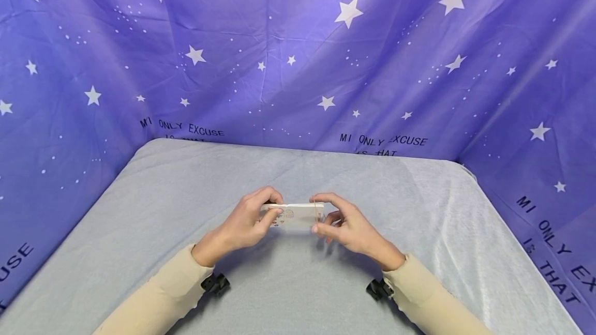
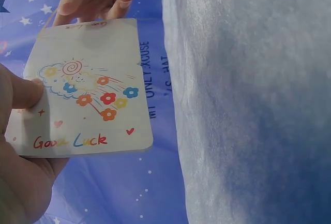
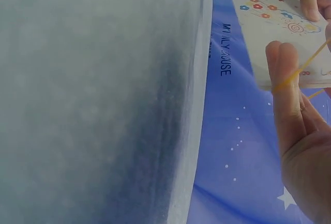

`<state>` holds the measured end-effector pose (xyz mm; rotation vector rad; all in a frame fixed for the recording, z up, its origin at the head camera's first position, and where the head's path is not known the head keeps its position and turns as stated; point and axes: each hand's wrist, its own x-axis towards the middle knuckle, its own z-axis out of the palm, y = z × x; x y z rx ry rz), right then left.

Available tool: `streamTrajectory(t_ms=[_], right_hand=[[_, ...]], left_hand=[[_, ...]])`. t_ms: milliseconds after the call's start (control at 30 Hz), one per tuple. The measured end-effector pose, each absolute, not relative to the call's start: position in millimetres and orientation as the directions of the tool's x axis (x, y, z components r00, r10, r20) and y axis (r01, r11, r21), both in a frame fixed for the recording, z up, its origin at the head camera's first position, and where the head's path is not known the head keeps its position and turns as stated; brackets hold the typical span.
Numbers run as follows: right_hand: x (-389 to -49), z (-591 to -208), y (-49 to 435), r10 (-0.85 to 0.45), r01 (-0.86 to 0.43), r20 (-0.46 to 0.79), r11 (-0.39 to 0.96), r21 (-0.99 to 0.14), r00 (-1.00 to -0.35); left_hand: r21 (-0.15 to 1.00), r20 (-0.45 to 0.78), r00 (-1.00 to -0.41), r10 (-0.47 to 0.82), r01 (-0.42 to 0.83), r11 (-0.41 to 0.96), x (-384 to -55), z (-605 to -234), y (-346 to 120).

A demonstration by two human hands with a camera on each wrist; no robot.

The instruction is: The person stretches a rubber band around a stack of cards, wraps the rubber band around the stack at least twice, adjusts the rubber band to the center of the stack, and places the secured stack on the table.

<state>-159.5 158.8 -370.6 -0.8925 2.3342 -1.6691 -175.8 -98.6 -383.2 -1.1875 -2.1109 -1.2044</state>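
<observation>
Above the table, a small white notebook (image 1: 300,215) is held on edge between the two hands. Its cover, seen in the left wrist view, has coloured flowers, a sun, a cloud and the words "Good Luck". My left hand (image 1: 244,221) pinches the notebook's left end, thumb on the printed cover and fingers behind. A thin yellow rubber band (image 3: 314,56) is looped on the fingers of my right hand (image 1: 356,227), which holds it stretched at the notebook's right end. In the head view the band (image 1: 316,212) crosses that end.
A pale grey-blue cloth covers the table (image 1: 298,293). Purple curtains (image 1: 279,30) with white stars and black lettering hang behind it and at both sides. A small black camera (image 1: 215,284) sits on the left wrist, another (image 1: 379,289) on the right.
</observation>
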Motion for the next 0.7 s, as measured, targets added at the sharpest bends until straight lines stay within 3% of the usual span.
streamTrajectory(t_ms=[700], right_hand=[[-157.6, -364.4, 157.7, -0.504, -0.372, 0.233, 0.194, -0.908, -0.832]], left_hand=[[0.488, 0.812, -0.504, 0.296, 0.863, 0.13, -174.9, -379.4, -94.9]])
